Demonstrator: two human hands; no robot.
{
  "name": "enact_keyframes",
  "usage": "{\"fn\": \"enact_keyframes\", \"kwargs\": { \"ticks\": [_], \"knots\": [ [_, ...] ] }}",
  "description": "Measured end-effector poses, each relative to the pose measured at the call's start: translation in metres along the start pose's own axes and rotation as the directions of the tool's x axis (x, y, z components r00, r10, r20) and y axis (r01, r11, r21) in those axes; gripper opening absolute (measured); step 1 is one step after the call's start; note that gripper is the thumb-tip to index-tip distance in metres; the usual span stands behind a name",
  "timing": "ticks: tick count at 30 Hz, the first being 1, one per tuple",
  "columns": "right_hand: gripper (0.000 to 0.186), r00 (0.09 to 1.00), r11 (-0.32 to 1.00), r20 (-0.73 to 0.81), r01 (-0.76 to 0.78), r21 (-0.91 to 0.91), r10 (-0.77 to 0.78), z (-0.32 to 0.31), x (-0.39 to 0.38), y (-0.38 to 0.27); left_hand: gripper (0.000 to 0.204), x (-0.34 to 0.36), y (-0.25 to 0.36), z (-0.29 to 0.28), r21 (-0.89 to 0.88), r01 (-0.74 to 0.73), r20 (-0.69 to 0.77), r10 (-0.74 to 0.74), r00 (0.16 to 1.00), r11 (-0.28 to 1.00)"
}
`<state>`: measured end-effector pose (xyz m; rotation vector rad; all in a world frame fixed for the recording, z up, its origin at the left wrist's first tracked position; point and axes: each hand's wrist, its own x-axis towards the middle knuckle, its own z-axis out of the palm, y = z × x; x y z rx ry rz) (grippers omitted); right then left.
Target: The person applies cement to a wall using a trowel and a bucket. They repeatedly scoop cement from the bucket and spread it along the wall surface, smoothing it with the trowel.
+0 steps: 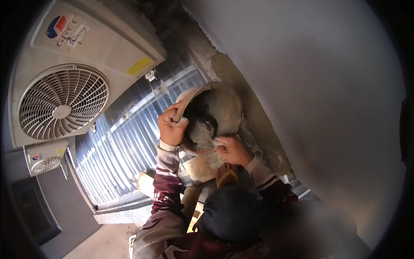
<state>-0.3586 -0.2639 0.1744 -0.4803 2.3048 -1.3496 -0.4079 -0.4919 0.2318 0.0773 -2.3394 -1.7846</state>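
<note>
A round bucket point(235, 108), its inner wall coated with grey mortar, is tilted with its mouth toward me. Wet grey mortar point(200, 134) lies inside, toward the near side. My left hand point(172, 126) is closed over the bucket's left rim, thumb on the inside. My right hand point(235, 151) is closed at the near right rim, its thumb reaching over the mouth. What the right fingers hold is hidden, and mortar-coloured smears mark both hands. Just below the bucket is a foot in a sandal point(227, 176).
A large air-conditioner outdoor unit point(62, 110) stands at upper left, a smaller one point(45, 157) beyond it. Corrugated metal sheeting point(120, 151) runs along the left. A grey wall point(319, 95) fills the right. A pale board point(200, 168) lies below the bucket.
</note>
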Motion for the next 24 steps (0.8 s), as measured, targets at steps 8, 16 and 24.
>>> {"fn": "enact_keyframes", "kwargs": {
  "ticks": [8,16,24],
  "knots": [
    [0.031,0.988,0.792,-0.149,-0.055,-0.609,-0.046,-0.046,-0.002,-0.041,0.008,-0.003,0.006,0.001,0.076,-0.005,0.003,0.005,1.000,0.997],
    [0.024,0.984,0.876,0.072,-0.112,-0.469,0.164,-0.040,0.026,0.002,0.009,0.002,-0.003,0.016,0.070,-0.143,0.100,0.136,0.986,0.987],
    [0.038,0.999,0.997,-0.037,0.001,-0.078,-0.004,0.004,0.003,-0.005,0.018,-0.006,-0.017,-0.015,0.032,0.087,-0.004,-0.087,0.996,0.996]
  ]
}}
